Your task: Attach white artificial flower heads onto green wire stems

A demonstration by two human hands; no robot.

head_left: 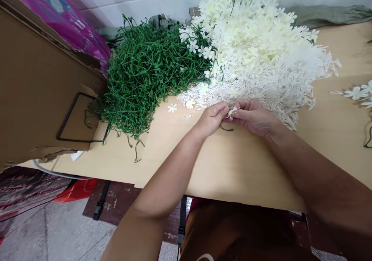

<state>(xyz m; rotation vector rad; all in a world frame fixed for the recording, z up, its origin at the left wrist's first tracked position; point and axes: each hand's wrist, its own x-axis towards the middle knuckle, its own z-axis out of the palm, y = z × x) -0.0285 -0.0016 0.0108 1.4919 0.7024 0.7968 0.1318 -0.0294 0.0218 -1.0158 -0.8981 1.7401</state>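
My left hand (pixel 211 118) and my right hand (pixel 253 116) meet over the wooden table (pixel 226 164), fingers pinched together. Between them is a small cream artificial flower (pixel 232 111). A thin green stem (pixel 226 128) curls out below my left hand, which seems to pinch it. Just beyond my hands lies a big heap of cream flowers and white plastic stamens (pixel 261 55). A pile of green plastic stems (pixel 145 75) lies to the left of it.
A cardboard box (pixel 37 90) leans at the table's left edge. Two loose flowers (pixel 172 108) lie near the stem pile, more flowers (pixel 359 93) at the far right. Green cloth (pixel 328 14) lies along the tiled wall. The floor shows below the table's front edge.
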